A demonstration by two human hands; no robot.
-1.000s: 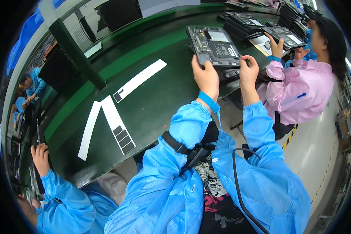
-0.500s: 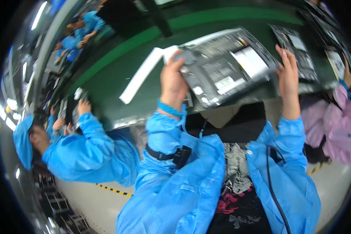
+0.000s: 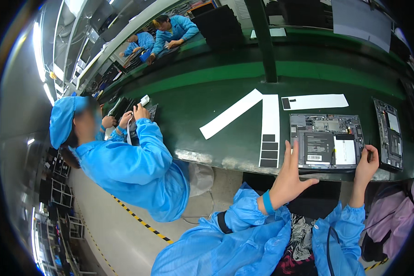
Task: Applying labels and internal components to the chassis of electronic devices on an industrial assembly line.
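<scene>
Your left hand [image 3: 289,180] spreads wide, clear of the strip [image 3: 271,120]; your right hand [image 3: 366,166] holds the laptop [image 3: 321,148] near the tabletop edge [image 3: 207,158].

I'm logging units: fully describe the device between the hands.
The open device is dark, rigid-looking and rectangular, inside up: circuitry along the far side, a black block with a white label, a white panel. It lies roughly level at the near edge of the bench. The right hand grasps its near right corner; the open left hand is at its left edge, contact unclear.
</scene>
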